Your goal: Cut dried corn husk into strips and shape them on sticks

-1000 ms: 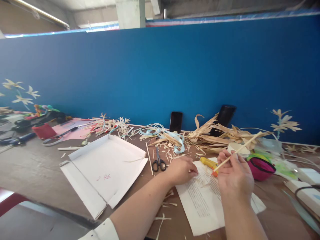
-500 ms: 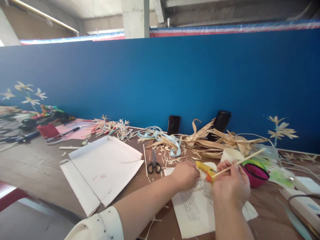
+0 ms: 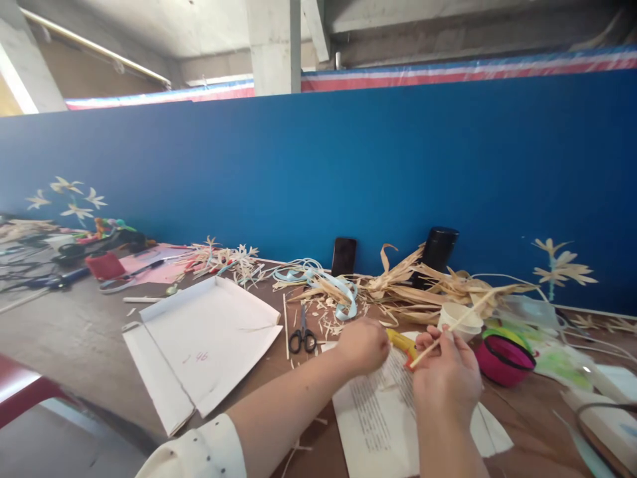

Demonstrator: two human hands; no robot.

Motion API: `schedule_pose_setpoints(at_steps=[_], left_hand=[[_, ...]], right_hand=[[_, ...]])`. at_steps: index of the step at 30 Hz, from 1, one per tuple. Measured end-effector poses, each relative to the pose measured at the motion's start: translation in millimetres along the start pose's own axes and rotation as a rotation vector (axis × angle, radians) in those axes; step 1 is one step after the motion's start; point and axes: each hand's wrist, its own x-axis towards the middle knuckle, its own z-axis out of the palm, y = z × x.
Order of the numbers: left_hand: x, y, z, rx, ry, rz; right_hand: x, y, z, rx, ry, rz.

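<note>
My right hand [image 3: 445, 372] holds a thin pale stick [image 3: 475, 311] between thumb and fingers, slanting up to the right. The stick's lower end is close to the orange part of a yellow glue gun [image 3: 402, 342], partly hidden behind my hands. Just left of the glue gun, my left hand [image 3: 365, 346] is closed with its fingers curled; what they hold, if anything, is hidden. Both hands are above printed paper sheets [image 3: 371, 415] on the brown table.
A white box lid [image 3: 219, 342] and black-handled scissors [image 3: 302, 338] lie left. Dried husks [image 3: 398, 282], a phone [image 3: 344, 257] and a black cylinder [image 3: 440, 247] line the blue partition [image 3: 318, 166]. A white cup [image 3: 460, 320], pink round container [image 3: 505, 362] and power strip [image 3: 604, 418] are right.
My left hand has drawn slightly left, a little away from the glue gun. My right hand has shifted left with the stick, which slants more steeply. The camera view has tilted slightly.
</note>
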Motion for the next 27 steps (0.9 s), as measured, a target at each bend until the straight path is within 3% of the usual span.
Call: schedule_pose_setpoints(at_steps=[5, 8, 11, 18, 22, 25, 27], left_hand=[[-9, -34, -29.7, -0.844, 0.113, -0.532], [-19, -49, -34.9, -1.23, 0.167, -0.596], [-27, -54, -33.6, -1.41, 0.179, -0.569], [-33, -51, -27.4, -1.381, 0.081, -0.472], [-33, -49, -23.7, -1.299, 0.042, -0.466], [-33, -51, -23.2, -1.11, 0.054, -0.466], [-34, -54, -25.4, -0.843, 0.097, -0.453]], right_hand=[[-6, 13, 2, -0.13, -0.151, 0.167], [-10, 23, 3, -0.278, -0.266, 0.272], [-17, 27, 5, -0.393, -0.361, 0.349], [-25, 21, 9, -0.399, -0.463, 0.496], [-24, 21, 8, -0.454, -0.531, 0.429], [-22, 24, 6, -0.577, -0.52, 0.345], [-19, 27, 3, -0.653, -0.486, 0.313]])
